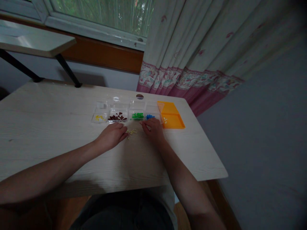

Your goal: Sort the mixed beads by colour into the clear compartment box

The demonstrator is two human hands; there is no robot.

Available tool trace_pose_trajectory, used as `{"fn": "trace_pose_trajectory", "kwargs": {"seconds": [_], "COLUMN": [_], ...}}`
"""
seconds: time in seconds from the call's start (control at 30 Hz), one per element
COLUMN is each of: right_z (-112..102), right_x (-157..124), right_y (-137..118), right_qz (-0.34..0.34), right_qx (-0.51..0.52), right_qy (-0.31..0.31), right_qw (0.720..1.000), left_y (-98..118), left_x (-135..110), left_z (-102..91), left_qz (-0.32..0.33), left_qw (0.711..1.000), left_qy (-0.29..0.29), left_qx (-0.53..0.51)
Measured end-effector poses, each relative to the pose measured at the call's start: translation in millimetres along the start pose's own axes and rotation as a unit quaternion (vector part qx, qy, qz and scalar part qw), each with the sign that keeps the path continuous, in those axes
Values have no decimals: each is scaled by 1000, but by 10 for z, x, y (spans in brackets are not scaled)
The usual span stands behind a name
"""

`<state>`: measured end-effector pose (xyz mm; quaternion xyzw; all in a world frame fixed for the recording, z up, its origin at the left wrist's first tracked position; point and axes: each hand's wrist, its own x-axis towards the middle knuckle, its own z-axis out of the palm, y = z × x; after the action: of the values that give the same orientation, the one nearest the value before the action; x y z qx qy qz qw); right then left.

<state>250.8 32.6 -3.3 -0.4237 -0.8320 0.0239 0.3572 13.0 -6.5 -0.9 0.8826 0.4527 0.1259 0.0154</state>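
Note:
A small heap of pale yellowish pieces (132, 131) lies on the table between my two hands. My left hand (113, 135) is at the heap's left edge, its fingers curled in and thumb tip near the pieces; whether anything is in it is hidden. My right hand (153, 130) is right of the heap, thumb and finger pinched on a tiny pale piece. Just beyond the hands stand clear open boxes with yellow pieces (99, 118), brown pieces (117, 117), green pieces (137, 116) and blue pieces (150, 117). To their right, an open orange box (174, 122) holds several white pieces (165, 120).
The pale wooden table (72, 127) ends at a wall on the right. A raised shelf (52, 43) on black legs stands at the back left. Behind the boxes is a dark round spot (139, 96) on the tabletop, and a curtain (182, 73) hangs beyond it.

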Motion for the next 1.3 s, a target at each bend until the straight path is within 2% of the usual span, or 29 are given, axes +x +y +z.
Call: {"fn": "trace_pose_trajectory", "kwargs": {"seconds": [0.2,0.43,0.57,0.67,0.77,0.93,1.03,1.17,1.23,1.3], "right_z": [20,44,25,23,50,107,133,138,123,105], "right_x": [7,10,-4,-21,-38,-45,-43,-30,-22,-17], "right_y": [-1,-60,-101,-180,-283,-362,-336,-295,-297,-317], "right_qz": [-2,4,-34,-86,-122,-131,-105,-76,-72,-67], "right_qx": [1,14,20,22,-3,-40,-52,-43,-30,-19], "right_qy": [-12,-37,-71,-124,-150,-168,-158,-135,-107,-64], "right_qw": [1000,999,997,988,981,976,980,987,991,995], "left_y": [21,13,-9,-35,-63,-86,-98,-143,-171,-193], "left_x": [33,66,68,73,68,60,90,145,153,145], "left_z": [-27,-33,-21,-2,21,40,75,183,232,251], "left_qz": [6,8,11,9,-11,-47,-64,-68,-72,-76], "left_qw": [999,998,998,999,1000,994,967,889,860,848], "left_qy": [-22,-17,-11,-15,-10,39,68,72,64,50], "left_qx": [43,61,62,44,18,-85,-235,-447,-501,-522]}}
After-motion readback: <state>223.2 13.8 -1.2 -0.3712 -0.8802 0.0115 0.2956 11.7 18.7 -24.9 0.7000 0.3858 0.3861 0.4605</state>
